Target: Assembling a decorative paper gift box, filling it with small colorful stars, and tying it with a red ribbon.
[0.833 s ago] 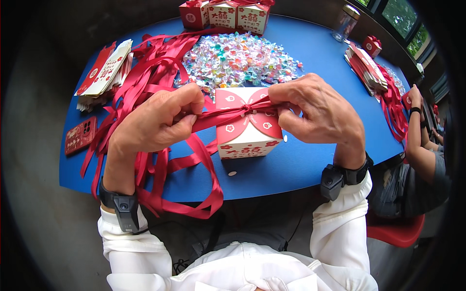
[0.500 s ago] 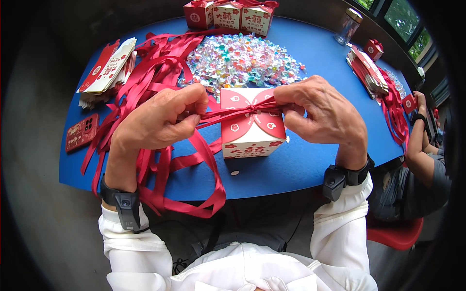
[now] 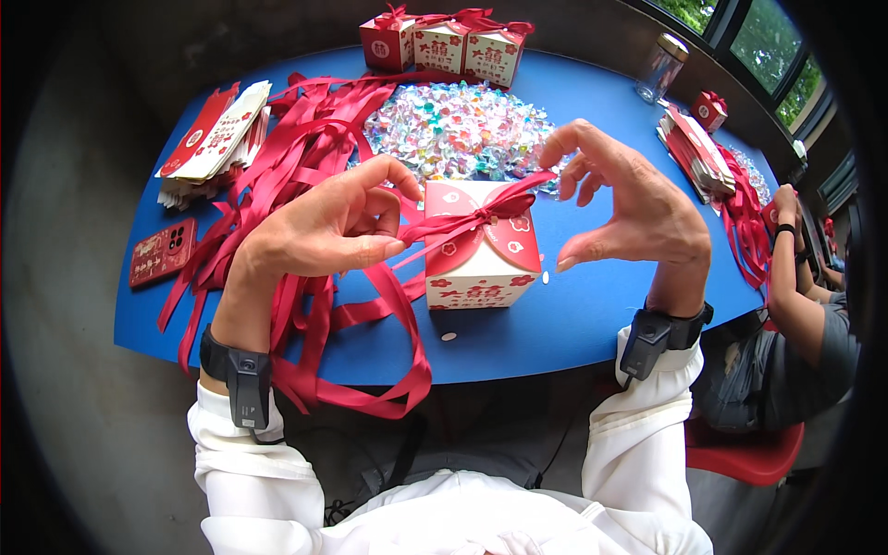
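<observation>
In front of me a small cream-and-red gift box (image 3: 476, 292) stands upright on the blue table. A red ribbon (image 3: 483, 215) is tied in a bow across its lid, with its knot near the middle. My left hand (image 3: 324, 227) hovers at the box's left side, fingers apart beside the ribbon's left end; it holds nothing. On the other side, my right hand (image 3: 647, 208) is open, its fingers curved and spread around air, with the fingertips close to the bow's right loop.
Long loose red ribbons (image 3: 314, 139) lie on the left, beside flat folded boxes (image 3: 217, 139) and a red phone (image 3: 165, 252). Behind the box is a heap of wrapped candies (image 3: 462, 129). Tied boxes (image 3: 439, 46) and a lidded jar (image 3: 662, 69) stand farther back. A co-worker's arm (image 3: 794, 287) is at right.
Both hands have let go of the ribbon and opened. The right hand has drawn back slightly to the right, and the bow's right loop stands free.
</observation>
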The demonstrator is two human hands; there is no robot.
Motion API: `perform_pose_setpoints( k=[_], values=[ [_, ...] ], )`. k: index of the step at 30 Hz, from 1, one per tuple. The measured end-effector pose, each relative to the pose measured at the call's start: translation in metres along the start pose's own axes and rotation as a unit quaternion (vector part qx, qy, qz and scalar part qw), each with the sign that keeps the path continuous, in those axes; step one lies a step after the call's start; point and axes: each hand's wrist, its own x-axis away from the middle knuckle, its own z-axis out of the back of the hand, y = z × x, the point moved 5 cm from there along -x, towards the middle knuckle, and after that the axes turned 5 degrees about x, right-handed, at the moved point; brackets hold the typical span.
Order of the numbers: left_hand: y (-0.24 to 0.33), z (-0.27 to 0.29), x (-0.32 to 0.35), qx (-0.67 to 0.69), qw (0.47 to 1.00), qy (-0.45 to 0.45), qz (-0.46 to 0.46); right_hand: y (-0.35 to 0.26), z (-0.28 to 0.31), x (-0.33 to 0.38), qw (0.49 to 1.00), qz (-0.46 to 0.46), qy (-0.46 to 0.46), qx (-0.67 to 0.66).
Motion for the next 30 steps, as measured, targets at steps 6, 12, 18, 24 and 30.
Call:
perform_pose_setpoints(
  k=[6, 12, 18, 24, 30],
  values=[
    [0.000, -0.001, -0.002, -0.029, 0.999, -0.033, 0.005, -0.009, -0.029, -0.008, 0.997, 0.068, -0.018, 0.029],
    [-0.009, -0.003, -0.006, -0.074, 0.997, -0.013, 0.005, -0.020, -0.030, -0.009, 0.997, 0.043, -0.058, 0.002],
    [-0.013, 0.005, -0.002, -0.120, 0.992, -0.006, -0.042, -0.025, -0.030, -0.018, 0.997, 0.064, -0.050, 0.009],
    [-0.012, 0.014, 0.001, -0.177, 0.982, 0.044, -0.058, -0.012, -0.024, -0.028, 0.998, -0.042, -0.035, -0.040],
    [-0.005, 0.017, 0.004, -0.211, 0.969, 0.124, -0.030, 0.001, -0.015, -0.052, 0.995, -0.095, -0.011, -0.037]
  ],
)
